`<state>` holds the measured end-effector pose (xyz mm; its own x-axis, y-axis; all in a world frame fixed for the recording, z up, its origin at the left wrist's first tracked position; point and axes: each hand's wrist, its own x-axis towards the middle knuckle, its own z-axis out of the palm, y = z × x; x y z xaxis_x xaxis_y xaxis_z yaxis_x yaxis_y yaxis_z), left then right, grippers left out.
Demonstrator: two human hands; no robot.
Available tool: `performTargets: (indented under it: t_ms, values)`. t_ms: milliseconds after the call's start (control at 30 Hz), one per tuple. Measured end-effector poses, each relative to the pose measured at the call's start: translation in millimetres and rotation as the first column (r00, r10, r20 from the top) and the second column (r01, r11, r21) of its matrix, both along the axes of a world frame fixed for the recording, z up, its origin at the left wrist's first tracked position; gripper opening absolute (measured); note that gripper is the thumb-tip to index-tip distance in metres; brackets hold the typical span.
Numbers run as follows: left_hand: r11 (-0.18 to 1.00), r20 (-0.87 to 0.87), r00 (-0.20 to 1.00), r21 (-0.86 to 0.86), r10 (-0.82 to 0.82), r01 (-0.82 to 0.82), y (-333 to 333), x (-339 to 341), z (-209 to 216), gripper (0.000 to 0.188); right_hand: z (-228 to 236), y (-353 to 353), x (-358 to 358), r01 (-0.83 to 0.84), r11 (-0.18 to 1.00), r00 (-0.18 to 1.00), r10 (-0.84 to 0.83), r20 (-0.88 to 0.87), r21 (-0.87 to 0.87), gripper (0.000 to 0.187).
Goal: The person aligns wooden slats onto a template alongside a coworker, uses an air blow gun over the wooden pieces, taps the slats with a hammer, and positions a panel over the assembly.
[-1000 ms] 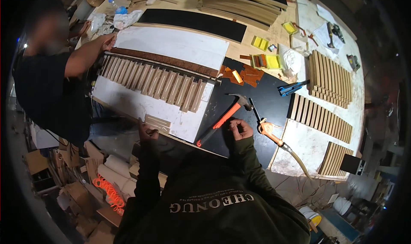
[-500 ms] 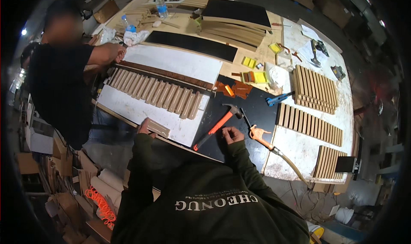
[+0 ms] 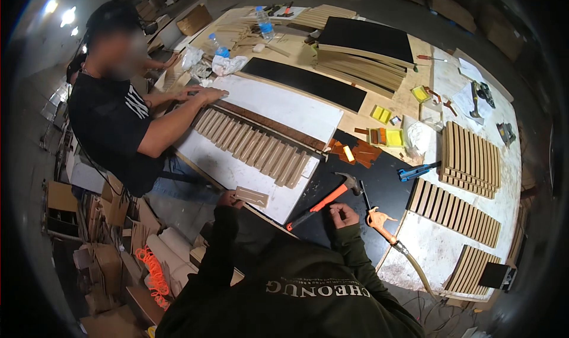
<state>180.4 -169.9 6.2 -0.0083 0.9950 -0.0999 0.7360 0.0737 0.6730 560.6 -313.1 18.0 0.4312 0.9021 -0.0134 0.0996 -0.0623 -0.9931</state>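
Left hand, head view: the left hand is at the left end of the short wooden strips; its grip is partly hidden, so whether it is closed on them cannot be told.
Short strips: they lie side by side at the near edge of the white board, pale lines along their tops.
Right hand: the right hand is over the black panel, fingers curled toward the thumb; whether its grip pinches anything small cannot be told.
Hammer: the orange-handled hammer lies slantwise just beside the right hand, head away from the person.
Air gun: the orange air gun lies right of that hand, its hose running over the tabletop.
Slats: a row of slats lies across the white board.
Co-worker: one hand is near the row's far left end.
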Motion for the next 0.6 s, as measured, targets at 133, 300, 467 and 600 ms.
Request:
performTargets:
  t_ms: [133, 300, 467, 600]
  values:
    - [1.0, -0.002, 1.0, 0.005, 0.015, -0.015, -8.5, 7.5, 13.7, 0.041, 3.4, -0.6, -1.7, 0.018, 1.0, 1.0, -0.019, -0.018, -0.004, 0.014]
    - [0.982, -0.023, 0.999, 0.188, -0.025, 0.029, -11.7, 15.0, 18.6, 0.036, -3.7, 1.7, -5.7, 0.049, 0.998, 0.99, -0.053, -0.128, -0.032, 0.013]
    - [0.965, 0.053, 0.985, 0.217, -0.166, 0.151, -10.5, 24.5, 34.9, 0.037, -0.1, 9.8, -11.2, 0.072, 0.997, 0.971, -0.07, -0.229, 0.0, 0.011]
    - [0.93, -0.059, 0.959, 0.232, -0.279, 0.285, -2.7, 26.2, 48.2, 0.031, 12.7, 22.5, -24.1, 0.193, 0.979, 0.929, -0.203, -0.309, -0.065, 0.01]
